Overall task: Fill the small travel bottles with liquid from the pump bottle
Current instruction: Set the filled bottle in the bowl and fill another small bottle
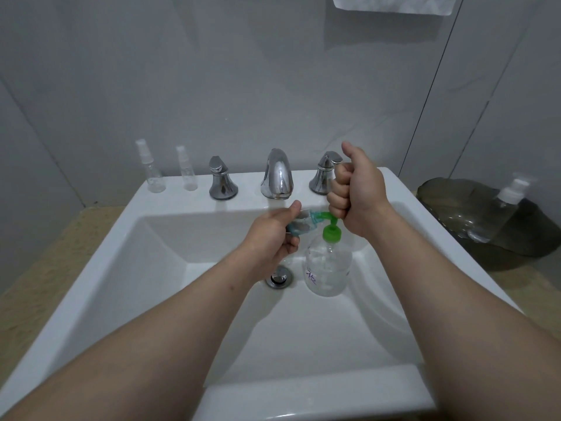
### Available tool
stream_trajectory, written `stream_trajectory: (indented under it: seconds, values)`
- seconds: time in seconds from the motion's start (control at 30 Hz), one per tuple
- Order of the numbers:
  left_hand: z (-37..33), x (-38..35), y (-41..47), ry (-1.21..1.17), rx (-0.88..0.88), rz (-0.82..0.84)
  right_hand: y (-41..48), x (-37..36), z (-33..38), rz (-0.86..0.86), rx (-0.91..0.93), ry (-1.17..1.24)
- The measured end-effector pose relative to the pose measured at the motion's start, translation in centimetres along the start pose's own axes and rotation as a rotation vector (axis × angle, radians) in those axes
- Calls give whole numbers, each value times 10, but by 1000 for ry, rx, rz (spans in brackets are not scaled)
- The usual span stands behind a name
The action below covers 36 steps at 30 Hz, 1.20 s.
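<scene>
Left hand fingers are curled round a small teal travel bottle, which is held on its side with its mouth at the green spout of the pump bottle. The right hand, closed in a fist with the thumb raised, is rested on the pump head. The pump bottle is stood in the sink beside the drain. Two clear spray bottles are set at the sink's back left corner.

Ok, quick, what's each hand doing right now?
Left hand: holding the small teal travel bottle at the green pump head.
Right hand: closed fist on top of that pump head, gripping nothing visible.
</scene>
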<state>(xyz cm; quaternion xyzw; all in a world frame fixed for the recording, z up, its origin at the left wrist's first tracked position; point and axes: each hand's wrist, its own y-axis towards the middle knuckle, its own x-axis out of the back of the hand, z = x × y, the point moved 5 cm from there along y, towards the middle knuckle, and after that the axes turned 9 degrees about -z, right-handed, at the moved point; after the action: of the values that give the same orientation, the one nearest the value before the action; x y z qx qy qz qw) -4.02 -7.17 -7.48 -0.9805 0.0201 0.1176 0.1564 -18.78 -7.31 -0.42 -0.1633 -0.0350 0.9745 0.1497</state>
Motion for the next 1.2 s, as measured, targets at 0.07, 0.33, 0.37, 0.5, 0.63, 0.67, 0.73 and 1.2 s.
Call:
stream_trajectory:
  seconds: [0.07, 0.33, 0.37, 0.5, 0.63, 0.67, 0.73, 1.2]
  values:
    - [0, 0, 0, -6, 4, 4, 2, 1, -2, 10, -3, 23]
    - [2, 1, 1, -6, 12, 15, 7, 7, -11, 8, -30, 126]
    - [2, 1, 2, -4, 12, 14, 7, 7, -11, 6, -31, 134]
    - [2, 1, 3, 1, 11, 16, 7, 6, -12, 0, -20, 123]
    - [4, 2, 2, 15, 18, 16, 6, 5, -14, -3, -21, 98]
    - [4, 1, 2, 15, 21, 15, 7, 5, -15, 1, -21, 101]
    - [4, 2, 2, 15, 23, 14, 7, 5, -16, 8, -20, 111]
    - [5, 2, 0, 46, 23, 15, 4, 4, -15, 7, 37, -35]
